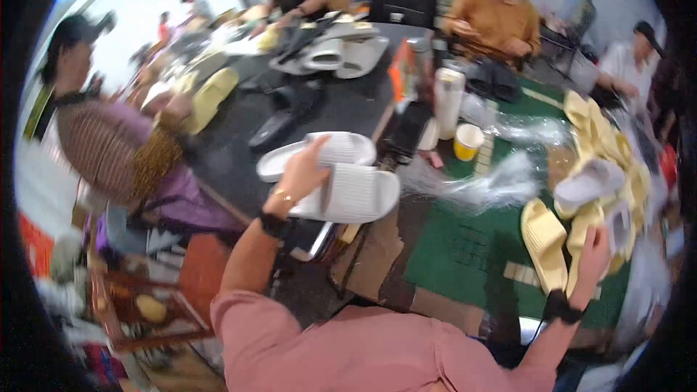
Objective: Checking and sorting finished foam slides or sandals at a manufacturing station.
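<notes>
My left hand [301,174] is at a pair of white slide slippers with ribbed straps. Its fingers close over the inner edges, between the farther slipper [345,148] and the nearer slipper [363,196]. The pair sits over the near edge of the dark table. Out to the right, my right hand [595,255] has its fingers bent together on a pale yellow slipper [575,250], partly hidden by the hand. Another yellow slipper [544,236] lies just left of it. Beside and beyond that hand are grey-lilac slippers [589,183] on a heap of yellow ones [617,147].
Clear plastic bags [501,181] lie on the green mat [457,247], near a yellow-and-white paper cup [469,142] and a pale bottle [449,101]. More slippers [352,54] are piled on the dark table [348,105]. Co-workers sit around; one at left handles a yellow slipper [213,99].
</notes>
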